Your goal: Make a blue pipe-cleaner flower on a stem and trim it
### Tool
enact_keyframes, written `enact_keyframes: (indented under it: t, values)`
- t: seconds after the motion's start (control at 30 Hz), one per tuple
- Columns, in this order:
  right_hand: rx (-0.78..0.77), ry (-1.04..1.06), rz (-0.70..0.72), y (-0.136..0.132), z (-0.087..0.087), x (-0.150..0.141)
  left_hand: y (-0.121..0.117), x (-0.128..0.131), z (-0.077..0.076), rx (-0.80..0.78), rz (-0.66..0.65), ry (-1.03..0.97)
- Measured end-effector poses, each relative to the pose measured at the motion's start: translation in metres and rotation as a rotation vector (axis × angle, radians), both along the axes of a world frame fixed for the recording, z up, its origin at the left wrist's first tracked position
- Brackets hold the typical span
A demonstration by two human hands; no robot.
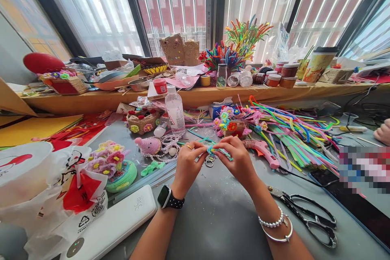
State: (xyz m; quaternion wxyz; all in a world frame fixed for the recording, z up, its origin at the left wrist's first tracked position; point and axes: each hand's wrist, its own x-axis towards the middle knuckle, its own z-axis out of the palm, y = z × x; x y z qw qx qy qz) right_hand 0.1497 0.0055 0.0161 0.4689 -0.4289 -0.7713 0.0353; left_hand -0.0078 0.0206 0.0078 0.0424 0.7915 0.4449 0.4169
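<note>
Big black scissors [320,223] just chilling on the table [210,227], off to the right. Left hand [189,164] and right hand [235,157] are both pinching this tiny blue-green fuzzy bit [211,150] between them, and a clear bottle [174,111] stands behind.

Bright daylight enters through the windows [258,4] at the back, their panes pale and partly washed out by glare; the dark window frames [134,12] lean outward toward the sides, showing wide-angle distortion; the grey desk [219,227] carries a soft sheen, darkening toward the lower edge; the hands [189,164] appear reasonably sharp, the small blue-green piece [211,151] between them poorly resolved; a pixelated patch [365,168] masks detail at right.
</note>
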Motion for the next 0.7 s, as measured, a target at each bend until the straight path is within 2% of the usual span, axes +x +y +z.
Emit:
enact_keyframes:
  t: [0.7]
  values:
    - [0.012, -0.035, -0.026, -0.0032, 0.0023, -0.0008, -0.0002, -0.0003, -0.0007, 0.027, 0.032, 0.025]
